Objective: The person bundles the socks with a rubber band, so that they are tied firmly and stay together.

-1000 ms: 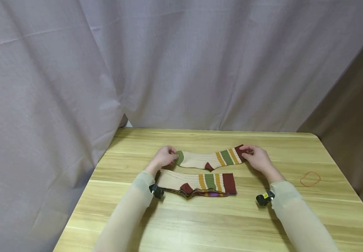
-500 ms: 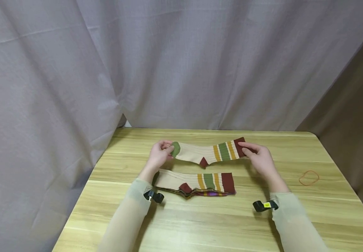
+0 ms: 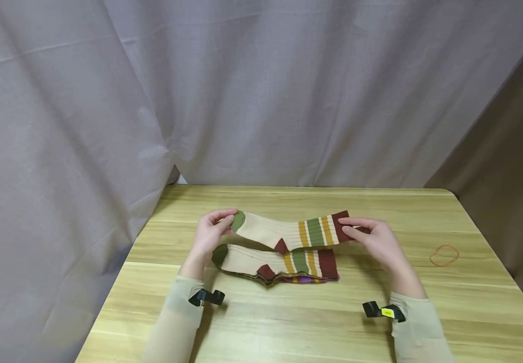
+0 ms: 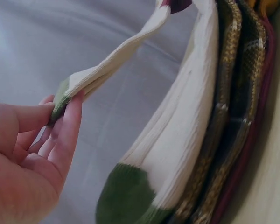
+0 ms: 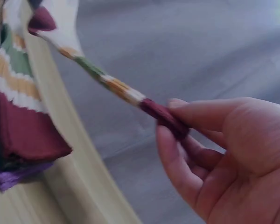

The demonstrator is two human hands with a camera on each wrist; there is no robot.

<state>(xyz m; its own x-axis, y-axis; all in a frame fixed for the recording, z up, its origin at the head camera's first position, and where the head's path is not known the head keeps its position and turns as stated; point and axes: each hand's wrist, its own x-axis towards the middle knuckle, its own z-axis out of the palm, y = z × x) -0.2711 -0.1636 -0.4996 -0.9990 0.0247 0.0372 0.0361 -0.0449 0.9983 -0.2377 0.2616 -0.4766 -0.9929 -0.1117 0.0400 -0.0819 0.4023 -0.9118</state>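
A cream sock [image 3: 266, 229] with green toe, maroon heel and cuff, and yellow and green stripes hangs stretched between both hands, raised off the table. My left hand [image 3: 209, 234] pinches its green toe between thumb and fingers, also plain in the left wrist view. At the other end my right hand [image 3: 379, 242] pinches the maroon cuff [image 5: 165, 119]. Just below and nearer lies a stack of socks [image 3: 247, 261], its top one in the same pattern. Darker and purple socks show under it along the near edge. The held sock partly overlaps the stack in the head view.
An orange-red rubber band [image 3: 444, 256] lies on the wooden table [image 3: 288, 322] to the right. Grey curtains [image 3: 261, 101] hang behind the table and on its left, and a darker one on the right. Each wrist wears a black camera strap.
Both hands have lifted the single sock off the table, then brought it nearer and leftward, close above the stack. The stack's green toe has come into view. The rubber band has stayed put.
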